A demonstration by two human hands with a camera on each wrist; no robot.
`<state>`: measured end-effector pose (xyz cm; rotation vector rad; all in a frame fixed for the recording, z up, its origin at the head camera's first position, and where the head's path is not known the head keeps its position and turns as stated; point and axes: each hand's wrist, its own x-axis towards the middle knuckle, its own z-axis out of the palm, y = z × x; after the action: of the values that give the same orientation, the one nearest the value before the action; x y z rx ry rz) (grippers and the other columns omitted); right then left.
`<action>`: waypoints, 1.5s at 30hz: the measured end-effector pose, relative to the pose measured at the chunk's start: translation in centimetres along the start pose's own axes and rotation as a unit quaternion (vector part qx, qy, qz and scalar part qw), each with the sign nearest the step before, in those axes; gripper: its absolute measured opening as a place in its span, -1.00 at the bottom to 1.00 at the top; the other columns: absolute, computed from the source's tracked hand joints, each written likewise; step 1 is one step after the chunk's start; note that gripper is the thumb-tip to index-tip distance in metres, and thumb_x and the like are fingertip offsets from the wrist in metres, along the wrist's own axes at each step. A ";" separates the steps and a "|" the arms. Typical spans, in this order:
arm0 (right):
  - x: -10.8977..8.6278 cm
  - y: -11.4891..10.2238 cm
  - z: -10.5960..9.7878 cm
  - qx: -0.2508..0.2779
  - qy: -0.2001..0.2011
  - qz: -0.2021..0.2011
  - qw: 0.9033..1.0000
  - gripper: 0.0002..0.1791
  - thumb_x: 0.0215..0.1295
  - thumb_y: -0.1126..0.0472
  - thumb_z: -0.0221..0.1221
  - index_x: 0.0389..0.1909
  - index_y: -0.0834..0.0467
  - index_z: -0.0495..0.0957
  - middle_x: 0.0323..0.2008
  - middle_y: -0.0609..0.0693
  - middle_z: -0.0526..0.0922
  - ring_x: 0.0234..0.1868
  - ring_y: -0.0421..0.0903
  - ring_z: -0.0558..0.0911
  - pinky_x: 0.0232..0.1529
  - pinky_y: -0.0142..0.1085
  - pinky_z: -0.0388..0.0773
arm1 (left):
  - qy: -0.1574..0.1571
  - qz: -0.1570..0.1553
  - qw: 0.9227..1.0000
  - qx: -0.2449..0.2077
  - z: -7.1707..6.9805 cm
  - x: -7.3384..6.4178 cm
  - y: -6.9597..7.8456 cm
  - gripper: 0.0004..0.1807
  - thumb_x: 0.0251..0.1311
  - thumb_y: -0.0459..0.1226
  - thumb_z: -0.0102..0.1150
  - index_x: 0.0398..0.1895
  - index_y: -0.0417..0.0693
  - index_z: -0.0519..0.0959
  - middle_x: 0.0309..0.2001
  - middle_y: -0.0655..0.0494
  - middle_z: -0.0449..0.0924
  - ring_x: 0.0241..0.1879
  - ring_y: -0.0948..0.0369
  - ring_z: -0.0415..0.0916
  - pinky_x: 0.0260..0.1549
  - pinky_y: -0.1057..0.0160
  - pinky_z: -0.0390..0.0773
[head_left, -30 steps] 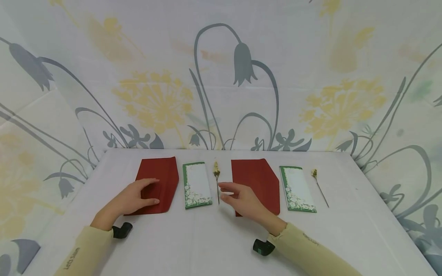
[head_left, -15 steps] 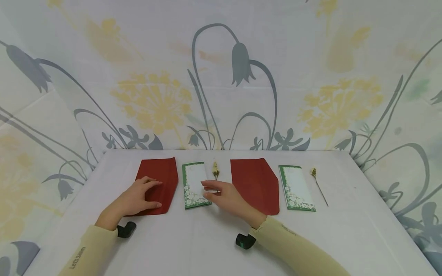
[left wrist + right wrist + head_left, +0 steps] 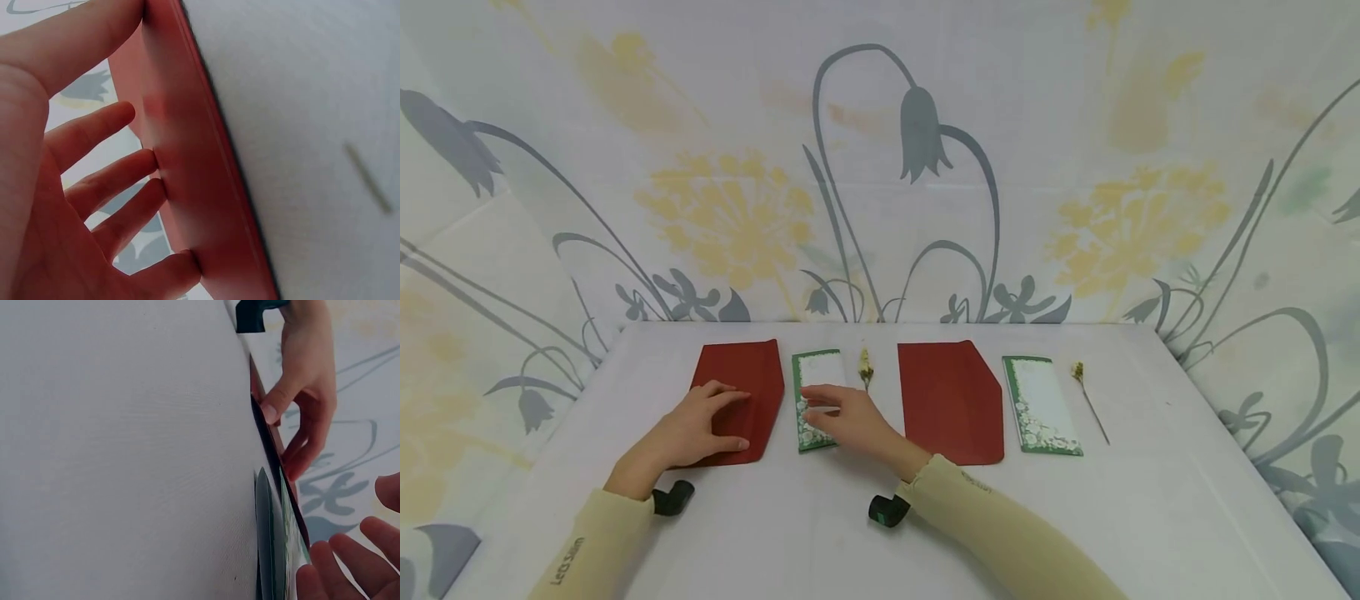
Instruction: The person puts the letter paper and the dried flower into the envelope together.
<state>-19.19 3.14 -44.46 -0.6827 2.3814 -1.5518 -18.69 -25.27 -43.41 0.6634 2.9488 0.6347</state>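
Observation:
My left hand [image 3: 688,429] rests on the left red envelope [image 3: 765,375] with its fingers spread. In the left wrist view, several fingertips touch the envelope's red surface [image 3: 187,169]. Over the lower part of the left green-bordered floral card [image 3: 817,368] hovers my right hand [image 3: 857,427], fingers loosely extended and holding nothing. The right wrist view shows its fingers [image 3: 334,569] beside the card's edge [image 3: 267,531]; whether they touch it I cannot tell. A small dried flower [image 3: 866,365] lies just right of that card, its stem partly hidden by the right hand.
To the right lie a second red envelope [image 3: 953,400], a second green-bordered card [image 3: 1043,408] and another dried flower [image 3: 1090,400]. A white cloth [image 3: 775,533] covers the table. Behind it hangs a flower-printed fabric backdrop [image 3: 1022,100].
My right hand has moved left, from beside the left dried flower and right envelope to above the left card. The left hand has stayed on its envelope, shifting only slightly.

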 end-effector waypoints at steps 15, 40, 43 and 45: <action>3.2 -0.8 3.3 -0.048 -0.012 -0.020 0.999 -0.53 0.38 0.10 0.24 0.29 0.06 0.52 0.00 -0.06 0.69 -0.26 -0.28 0.61 -0.25 -0.48 0.51 | -0.015 -0.015 1.000 0.003 -0.2 -0.1 -0.1 -0.19 -0.07 0.01 0.55 0.25 -0.14 0.49 0.11 -0.12 0.42 0.09 -0.12 0.35 -0.12 -0.16 0.59; 3.7 -2.9 5.7 -0.508 -0.200 -0.024 0.838 -0.24 0.44 -0.35 -0.10 0.55 -0.13 0.07 0.57 -0.20 -0.12 0.57 -0.16 -0.19 0.48 -0.12 -0.03 | 0.001 0.010 1.000 0.010 -0.1 0.5 0.3 -0.20 -0.04 -0.04 0.54 0.23 -0.27 0.48 0.07 -0.14 0.46 0.08 -0.14 0.38 0.02 -0.25 0.49; 3.7 -3.1 5.8 -0.516 -0.210 -0.015 0.831 -0.23 0.44 -0.36 -0.10 0.56 -0.17 0.04 0.57 -0.23 -0.14 0.57 -0.19 -0.20 0.48 -0.13 -0.04 | 0.000 0.004 1.000 0.013 0.0 0.5 0.3 -0.22 -0.01 -0.04 0.52 0.24 -0.25 0.47 0.11 -0.17 0.44 0.11 -0.17 0.37 0.02 -0.27 0.48; 3.8 -3.2 5.9 -0.519 -0.214 -0.011 0.828 -0.23 0.43 -0.36 -0.10 0.56 -0.18 0.03 0.57 -0.24 -0.15 0.56 -0.20 -0.20 0.48 -0.14 -0.04 | 0.002 0.002 1.000 0.017 -0.1 0.5 0.4 -0.25 0.03 -0.07 0.50 0.24 -0.26 0.47 0.13 -0.19 0.43 0.13 -0.18 0.36 0.03 -0.28 0.47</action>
<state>-19.14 -4.50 -43.76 -1.0728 2.6558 0.0916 -18.99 -24.78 -43.19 0.6731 2.9682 0.5879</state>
